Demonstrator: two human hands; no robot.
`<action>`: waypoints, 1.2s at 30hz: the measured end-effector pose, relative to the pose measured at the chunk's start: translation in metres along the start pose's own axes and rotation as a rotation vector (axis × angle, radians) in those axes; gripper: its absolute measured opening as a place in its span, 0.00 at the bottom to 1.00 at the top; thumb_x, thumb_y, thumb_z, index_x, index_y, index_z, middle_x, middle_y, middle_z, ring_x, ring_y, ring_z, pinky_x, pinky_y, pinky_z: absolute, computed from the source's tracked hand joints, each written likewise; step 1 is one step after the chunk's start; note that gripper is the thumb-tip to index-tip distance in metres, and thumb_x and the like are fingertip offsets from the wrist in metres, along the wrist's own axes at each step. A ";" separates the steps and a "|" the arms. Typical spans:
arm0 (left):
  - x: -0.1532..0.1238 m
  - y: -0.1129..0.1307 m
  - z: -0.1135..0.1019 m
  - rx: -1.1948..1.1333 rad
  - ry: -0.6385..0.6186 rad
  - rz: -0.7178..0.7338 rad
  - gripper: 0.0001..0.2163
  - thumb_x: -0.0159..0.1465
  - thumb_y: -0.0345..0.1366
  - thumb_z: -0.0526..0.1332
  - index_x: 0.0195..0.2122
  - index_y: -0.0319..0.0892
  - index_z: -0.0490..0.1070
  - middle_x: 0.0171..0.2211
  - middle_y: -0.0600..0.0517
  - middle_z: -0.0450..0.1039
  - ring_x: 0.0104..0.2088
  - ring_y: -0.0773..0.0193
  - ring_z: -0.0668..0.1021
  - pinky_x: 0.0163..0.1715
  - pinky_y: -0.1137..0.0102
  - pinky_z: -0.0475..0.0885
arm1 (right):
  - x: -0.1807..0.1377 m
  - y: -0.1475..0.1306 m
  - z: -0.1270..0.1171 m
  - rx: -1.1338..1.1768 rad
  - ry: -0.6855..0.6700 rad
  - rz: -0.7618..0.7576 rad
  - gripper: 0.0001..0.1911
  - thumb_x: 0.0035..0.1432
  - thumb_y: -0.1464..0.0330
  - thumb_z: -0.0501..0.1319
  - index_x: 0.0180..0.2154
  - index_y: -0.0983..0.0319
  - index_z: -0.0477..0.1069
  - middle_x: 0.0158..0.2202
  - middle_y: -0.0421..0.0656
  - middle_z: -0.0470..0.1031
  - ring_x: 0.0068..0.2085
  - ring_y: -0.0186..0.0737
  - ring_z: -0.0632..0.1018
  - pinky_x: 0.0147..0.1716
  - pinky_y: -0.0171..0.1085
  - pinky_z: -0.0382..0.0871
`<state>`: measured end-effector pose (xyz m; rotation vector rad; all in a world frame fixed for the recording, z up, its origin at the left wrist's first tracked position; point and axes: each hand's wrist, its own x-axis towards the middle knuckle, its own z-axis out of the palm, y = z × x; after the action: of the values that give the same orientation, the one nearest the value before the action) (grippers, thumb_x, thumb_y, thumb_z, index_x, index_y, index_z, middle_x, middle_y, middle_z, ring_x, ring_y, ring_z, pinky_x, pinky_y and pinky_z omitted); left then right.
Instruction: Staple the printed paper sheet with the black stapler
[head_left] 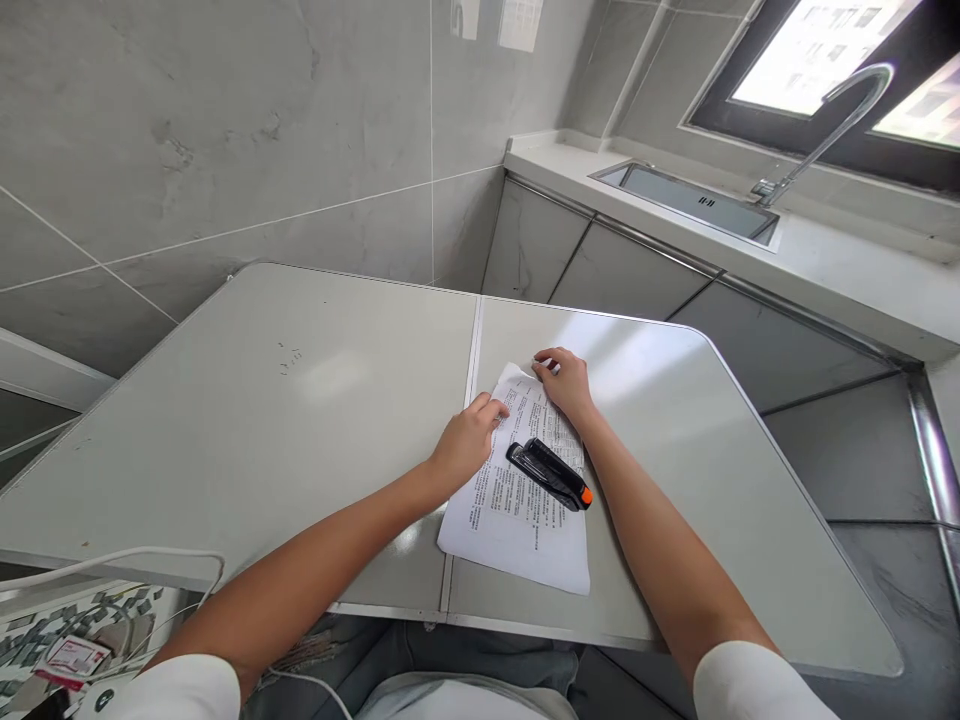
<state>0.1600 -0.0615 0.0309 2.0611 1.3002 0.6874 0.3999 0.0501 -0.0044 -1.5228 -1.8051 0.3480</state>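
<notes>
Printed paper (495, 540) lies on the table in front of me, and whether it is one sheet or a stack I cannot tell. A black stapler (550, 474) with an orange end rests slantwise on top of it, touched by neither hand. My left hand (471, 440) is closed at the paper's left edge, its fingers curled over the margin. At the far right corner, my right hand (564, 380) pinches the paper between thumb and fingers. That corner looks slightly lifted, and the fingertips partly hide it.
The light folding table (360, 420) has a seam down its middle. Several tiny dark bits (289, 357) lie at its far left. A white cable (150, 552) crosses the near left edge. Beyond, a counter (555, 160) holds a sink (690, 203) and a faucet (832, 135).
</notes>
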 end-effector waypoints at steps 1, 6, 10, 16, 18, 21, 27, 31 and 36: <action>0.001 0.000 -0.004 -0.008 -0.003 -0.017 0.14 0.70 0.23 0.52 0.48 0.46 0.73 0.49 0.49 0.74 0.40 0.60 0.80 0.43 0.64 0.76 | 0.000 -0.003 0.000 0.009 -0.005 0.009 0.08 0.58 0.68 0.62 0.39 0.59 0.79 0.38 0.43 0.80 0.36 0.42 0.76 0.46 0.46 0.71; 0.000 -0.014 -0.027 -0.022 -0.041 -0.110 0.11 0.70 0.25 0.54 0.45 0.44 0.72 0.49 0.48 0.73 0.43 0.58 0.79 0.43 0.64 0.73 | -0.002 -0.031 0.000 0.058 -0.002 0.000 0.09 0.58 0.68 0.62 0.39 0.59 0.80 0.38 0.42 0.81 0.35 0.40 0.76 0.44 0.44 0.71; -0.013 -0.041 -0.055 -0.007 -0.034 -0.160 0.10 0.71 0.27 0.54 0.46 0.45 0.73 0.48 0.49 0.73 0.42 0.58 0.78 0.43 0.64 0.72 | -0.007 -0.059 0.011 0.096 -0.057 -0.064 0.08 0.59 0.69 0.62 0.39 0.58 0.80 0.39 0.42 0.81 0.35 0.40 0.76 0.43 0.43 0.71; -0.043 -0.081 -0.108 0.037 0.010 -0.185 0.09 0.71 0.32 0.55 0.48 0.46 0.72 0.49 0.50 0.74 0.43 0.58 0.78 0.44 0.64 0.70 | -0.005 -0.101 0.049 0.133 -0.157 -0.124 0.09 0.59 0.71 0.62 0.40 0.59 0.80 0.39 0.43 0.81 0.37 0.41 0.77 0.45 0.43 0.70; -0.053 -0.094 -0.122 0.071 -0.009 -0.174 0.10 0.71 0.33 0.55 0.50 0.48 0.73 0.50 0.50 0.74 0.43 0.58 0.78 0.45 0.64 0.70 | 0.004 -0.115 0.068 0.150 -0.194 -0.121 0.09 0.59 0.71 0.62 0.40 0.59 0.79 0.39 0.43 0.81 0.37 0.40 0.77 0.45 0.42 0.70; -0.067 -0.109 -0.140 0.119 -0.006 -0.178 0.12 0.71 0.34 0.55 0.52 0.49 0.73 0.50 0.51 0.74 0.43 0.58 0.78 0.45 0.65 0.70 | 0.021 -0.136 0.099 0.151 -0.259 -0.100 0.10 0.59 0.73 0.62 0.42 0.59 0.79 0.40 0.43 0.81 0.38 0.40 0.76 0.43 0.41 0.69; -0.084 -0.127 -0.164 0.356 0.040 -0.301 0.13 0.73 0.39 0.55 0.54 0.52 0.74 0.51 0.51 0.72 0.34 0.62 0.76 0.35 0.66 0.69 | 0.047 -0.169 0.145 0.127 -0.347 -0.137 0.10 0.58 0.75 0.63 0.40 0.60 0.80 0.41 0.44 0.81 0.41 0.43 0.76 0.45 0.42 0.69; -0.090 -0.133 -0.166 0.483 0.102 -0.301 0.13 0.73 0.41 0.56 0.56 0.53 0.74 0.55 0.49 0.68 0.40 0.59 0.77 0.33 0.67 0.71 | 0.056 -0.180 0.160 0.131 -0.356 -0.140 0.09 0.59 0.74 0.62 0.38 0.59 0.80 0.41 0.45 0.81 0.42 0.44 0.76 0.46 0.43 0.69; -0.099 -0.134 -0.155 0.542 0.223 -0.221 0.13 0.72 0.37 0.58 0.54 0.48 0.77 0.55 0.43 0.66 0.52 0.51 0.74 0.48 0.57 0.76 | 0.054 -0.188 0.144 0.134 -0.313 -0.119 0.10 0.57 0.73 0.65 0.42 0.60 0.80 0.44 0.46 0.79 0.41 0.43 0.75 0.45 0.43 0.70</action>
<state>-0.0675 -0.0737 0.0300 2.2408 1.9829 0.5125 0.1622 0.0869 0.0331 -1.3174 -2.0568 0.6657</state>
